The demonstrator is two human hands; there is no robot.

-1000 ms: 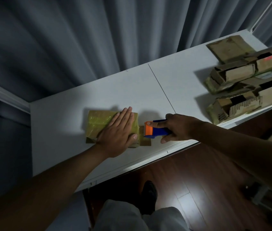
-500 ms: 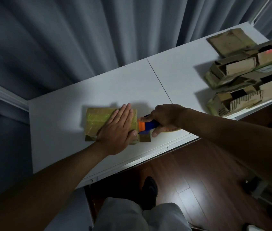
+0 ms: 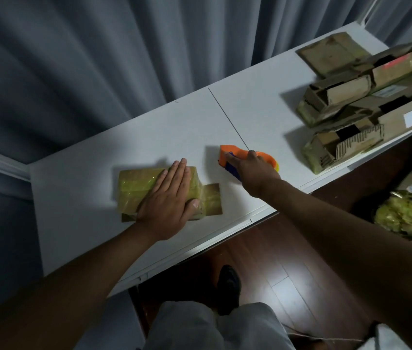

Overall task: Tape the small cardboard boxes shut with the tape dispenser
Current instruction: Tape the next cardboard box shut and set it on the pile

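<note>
A small cardboard box wrapped in shiny yellowish tape lies on the white table, near its front edge. A brown flap sticks out flat on the box's right side. My left hand lies flat on the box top, fingers straight, thumb against the right side. My right hand grips the blue handle of the orange tape dispenser, which sits on the table to the right of the box, apart from it.
A pile of open, worn cardboard boxes fills the table's right end. A seam runs across the tabletop. Grey curtains hang behind. Below the front edge are wooden floor and my foot. Crumpled yellowish material lies at the right.
My right hand has pulled the tape dispenser away from the box's right end, to the right and farther back on the table. My left hand stays flat on the box.
</note>
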